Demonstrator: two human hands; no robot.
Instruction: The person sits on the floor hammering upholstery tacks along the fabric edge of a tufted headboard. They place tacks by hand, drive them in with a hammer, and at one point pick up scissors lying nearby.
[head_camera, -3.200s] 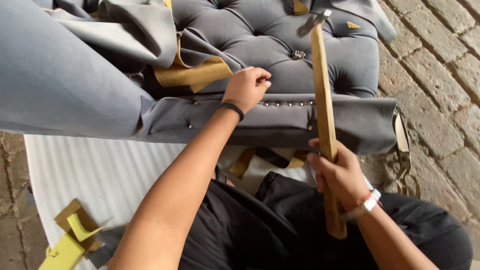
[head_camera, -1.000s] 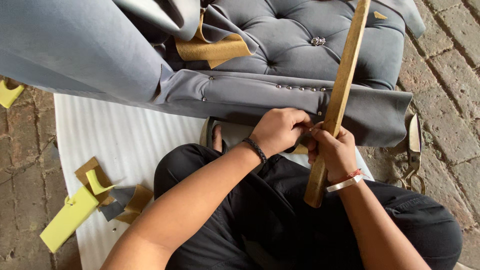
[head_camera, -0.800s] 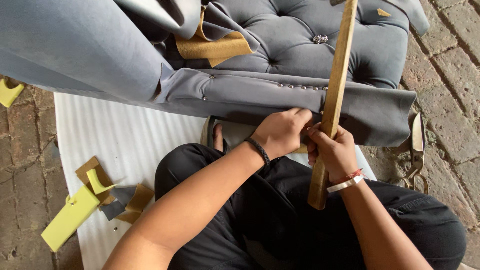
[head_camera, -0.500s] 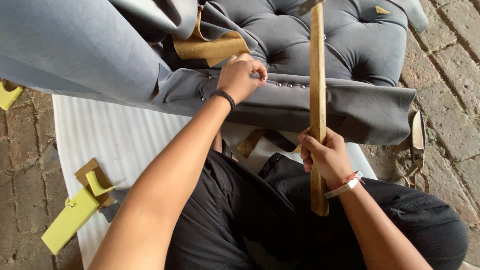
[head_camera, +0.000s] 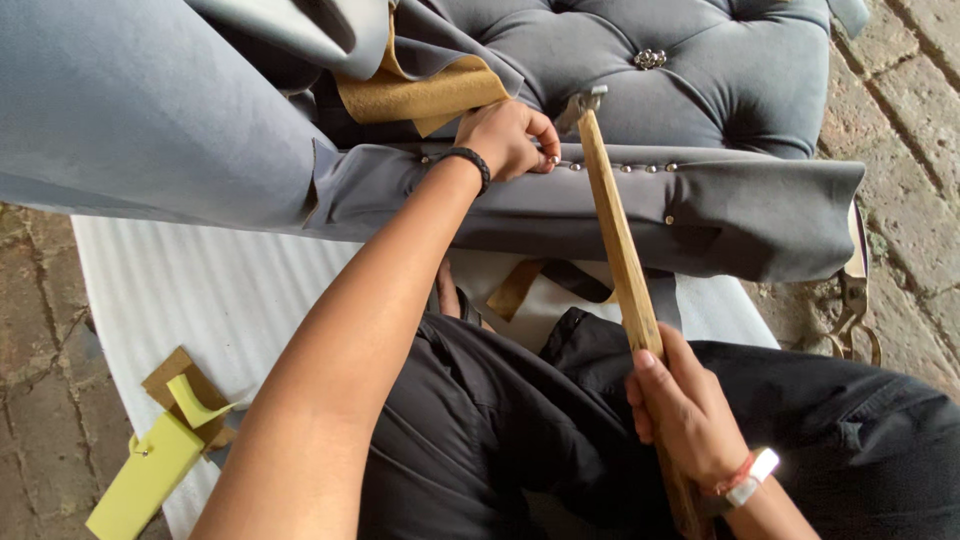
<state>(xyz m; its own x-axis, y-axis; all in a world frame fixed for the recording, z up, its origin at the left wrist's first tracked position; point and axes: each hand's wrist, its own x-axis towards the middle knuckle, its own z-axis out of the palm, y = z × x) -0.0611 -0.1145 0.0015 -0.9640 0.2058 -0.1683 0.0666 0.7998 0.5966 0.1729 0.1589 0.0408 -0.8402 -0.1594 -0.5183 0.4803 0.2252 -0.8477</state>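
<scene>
**Hammer raised over a row of studs on grey upholstery**

Hammer (head_camera: 622, 250) with a long wooden handle is held upright by the right hand (head_camera: 690, 410), whose grip is wrapped tight around the lower part of the handle. Its small metal head is seen just above the row of round metal studs (head_camera: 620, 168) that runs along the front rail of the grey tufted seat (head_camera: 640, 120). The left hand (head_camera: 510, 140) is laid on that rail just beside the hammer head; its grip is pressed together, fingertips pinched at the stud line, though what is pinched is too small to be told. A dark band is worn on the left wrist, a pale one on the right. A tan lining piece (head_camera: 420, 95) is folded out above the left hand. Below the seat, a white ribbed sheet (head_camera: 180, 290) is spread on the brick floor (head_camera: 40, 400), and near the sheet's lower left corner yellow-green offcuts (head_camera: 150, 480) are lying on brown scraps.
</scene>
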